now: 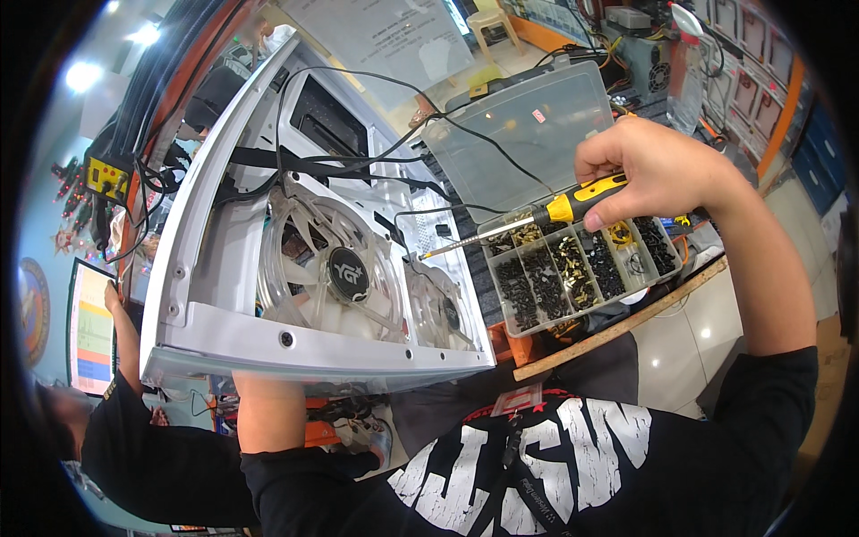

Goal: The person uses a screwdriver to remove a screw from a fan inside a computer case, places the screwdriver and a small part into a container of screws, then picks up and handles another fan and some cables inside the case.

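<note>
A white computer case (225, 326) lies with two clear fans (345, 279) in it and black cables across it. My right hand (644, 170) is closed around the yellow-and-black handle of a long screwdriver (562, 208). Its tip reaches the case by the upper corner of the right-hand fan. My left forearm (270, 412) runs up under the case's near edge, which hides my left hand. Beside the case, below my right hand, an open clear organizer (519, 107) holds several compartments of black and brass-coloured small hardware.
A co-worker's hand (111, 295) touches a screen (85, 327) at the left. A yellow control box (107, 176) hangs above it. Behind the organizer stand a bottle (683, 89), electronic units (644, 63) and a stool (492, 22). The bench has a wooden edge (617, 318).
</note>
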The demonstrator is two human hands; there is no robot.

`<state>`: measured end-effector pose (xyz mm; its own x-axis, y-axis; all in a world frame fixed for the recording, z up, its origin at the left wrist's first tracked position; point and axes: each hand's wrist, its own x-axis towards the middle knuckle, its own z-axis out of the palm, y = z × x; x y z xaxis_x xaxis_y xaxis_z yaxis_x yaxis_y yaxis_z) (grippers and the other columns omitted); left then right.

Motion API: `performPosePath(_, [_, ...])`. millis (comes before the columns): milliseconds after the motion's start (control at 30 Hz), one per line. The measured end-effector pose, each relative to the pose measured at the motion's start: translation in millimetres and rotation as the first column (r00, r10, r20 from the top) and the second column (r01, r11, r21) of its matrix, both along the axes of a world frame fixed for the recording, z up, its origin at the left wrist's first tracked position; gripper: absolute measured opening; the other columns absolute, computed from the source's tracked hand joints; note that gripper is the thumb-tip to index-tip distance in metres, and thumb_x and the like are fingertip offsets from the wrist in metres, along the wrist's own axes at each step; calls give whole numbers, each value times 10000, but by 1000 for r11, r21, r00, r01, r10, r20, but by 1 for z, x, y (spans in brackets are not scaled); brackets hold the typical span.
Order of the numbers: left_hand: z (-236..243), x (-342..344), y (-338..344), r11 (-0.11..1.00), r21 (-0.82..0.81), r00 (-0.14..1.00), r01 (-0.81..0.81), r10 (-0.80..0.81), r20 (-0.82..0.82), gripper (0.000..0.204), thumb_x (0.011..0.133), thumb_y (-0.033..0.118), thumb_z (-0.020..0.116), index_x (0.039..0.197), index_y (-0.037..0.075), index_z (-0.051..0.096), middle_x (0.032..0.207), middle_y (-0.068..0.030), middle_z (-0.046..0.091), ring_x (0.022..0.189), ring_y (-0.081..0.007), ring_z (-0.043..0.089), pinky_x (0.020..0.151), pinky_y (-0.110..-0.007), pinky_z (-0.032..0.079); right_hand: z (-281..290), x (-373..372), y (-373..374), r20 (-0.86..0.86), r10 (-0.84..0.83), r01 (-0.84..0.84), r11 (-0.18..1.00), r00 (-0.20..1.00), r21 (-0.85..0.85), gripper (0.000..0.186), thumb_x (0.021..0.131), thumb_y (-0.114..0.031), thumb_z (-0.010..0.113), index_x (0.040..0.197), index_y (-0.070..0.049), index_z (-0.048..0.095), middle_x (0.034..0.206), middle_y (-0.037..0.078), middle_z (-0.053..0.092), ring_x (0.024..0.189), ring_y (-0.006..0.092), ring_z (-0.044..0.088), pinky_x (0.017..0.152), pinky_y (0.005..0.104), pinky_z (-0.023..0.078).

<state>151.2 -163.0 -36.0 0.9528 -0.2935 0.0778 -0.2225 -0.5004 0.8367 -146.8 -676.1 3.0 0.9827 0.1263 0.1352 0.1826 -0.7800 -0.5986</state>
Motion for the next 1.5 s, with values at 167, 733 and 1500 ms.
performPosePath(167, [0,0,2,1000,-9,1000,-1,1,11,411,1063,286,702,1286,-58,665,1080,-149,756,975,-239,728,836,-398,579,1,-2,3,47,-4,6,999,999,-48,452,782,-315,975,957,-1,700,757,139,670,690,296,626,649,419,489])
performPosePath(733, [20,-82,24,976,0,972,219,-218,-92,428,1065,286,704,1315,-58,660,1104,-150,759,1007,-242,730,871,-409,585,-25,-199,-31,119,-557,491,798,822,348,397,850,-193,927,1128,4,723,862,22,714,667,68,551,619,271,444])
performPosePath(1500, [-36,-132,114,707,-611,934,357,-288,214,684,1192,520,407,1377,-102,622,1202,-225,741,1065,-306,725,972,-433,564,-134,-58,-11,382,-766,855,442,518,-273,418,983,-185,761,1332,32,686,1173,245,770,998,399,756,936,480,605])
